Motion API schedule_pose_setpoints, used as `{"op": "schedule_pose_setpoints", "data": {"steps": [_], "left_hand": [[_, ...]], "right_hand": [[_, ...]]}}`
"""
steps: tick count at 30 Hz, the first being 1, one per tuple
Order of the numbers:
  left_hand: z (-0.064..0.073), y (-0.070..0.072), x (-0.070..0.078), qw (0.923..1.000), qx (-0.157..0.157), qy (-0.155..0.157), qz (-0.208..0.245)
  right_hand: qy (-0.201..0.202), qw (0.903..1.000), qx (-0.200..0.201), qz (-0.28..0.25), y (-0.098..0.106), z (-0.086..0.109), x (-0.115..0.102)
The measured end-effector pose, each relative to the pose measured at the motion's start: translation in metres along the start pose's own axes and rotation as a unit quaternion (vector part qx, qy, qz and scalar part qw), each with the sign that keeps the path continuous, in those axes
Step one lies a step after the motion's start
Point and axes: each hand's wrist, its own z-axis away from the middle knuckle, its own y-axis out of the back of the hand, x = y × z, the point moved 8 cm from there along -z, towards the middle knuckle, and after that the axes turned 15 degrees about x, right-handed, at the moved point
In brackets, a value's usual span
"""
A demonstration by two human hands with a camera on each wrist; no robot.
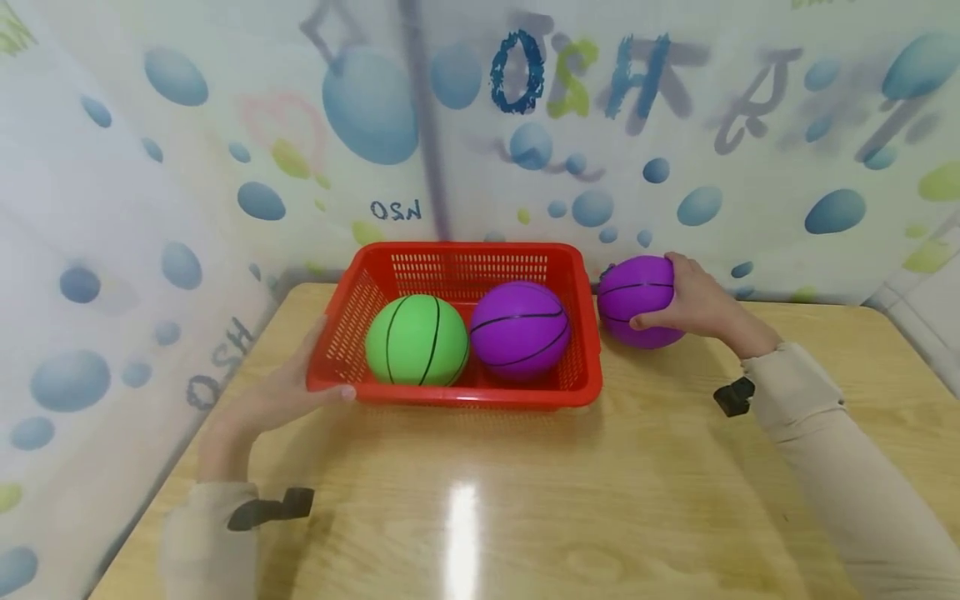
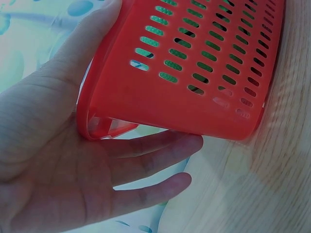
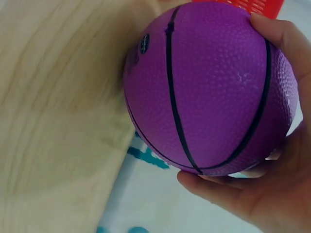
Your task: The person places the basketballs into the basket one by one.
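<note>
A red plastic basket (image 1: 457,395) with slotted walls stands on the table. Inside it lie a green ball (image 1: 417,340) and, to its right, a purple ball (image 1: 521,330), both with black basketball lines. My left hand (image 1: 281,396) holds the basket by its front left corner; in the left wrist view the thumb lies along the rim and the fingers reach past the side. Just right of the basket, my right hand (image 1: 693,298) grips a second purple ball (image 3: 214,92), thumb on one side and fingers on the other. Part of that ball is hidden behind the hand.
A wooden table (image 1: 540,500) carries the basket and balls. Behind it and along the left runs a pale wall covering (image 1: 480,183) with blue and green spots and letters. Dark straps (image 1: 733,397) show at both wrists.
</note>
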Motion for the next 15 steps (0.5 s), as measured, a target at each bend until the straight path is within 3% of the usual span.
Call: {"op": "schedule_pose_setpoints", "data": {"steps": [3,6,10,15], "left_hand": [[0.001,-0.004,-0.001,1.0,-0.006,0.002,-0.002],[0.0,-0.005,0.0,1.0,-0.004,0.0,-0.002],[0.0,-0.002,0.0,1.0,0.002,0.001,-0.005],[0.0,0.0,0.001,1.0,0.006,-0.004,-0.007]], "right_hand": [[0.003,0.9997,0.026,0.003,0.015,0.003,-0.003],[0.021,0.9978,0.06,-0.017,0.034,-0.002,-0.018],[0.05,0.9948,0.08,-0.039,0.049,-0.016,-0.055],[0.08,0.9932,0.071,-0.048,0.051,-0.036,-0.106]]}}
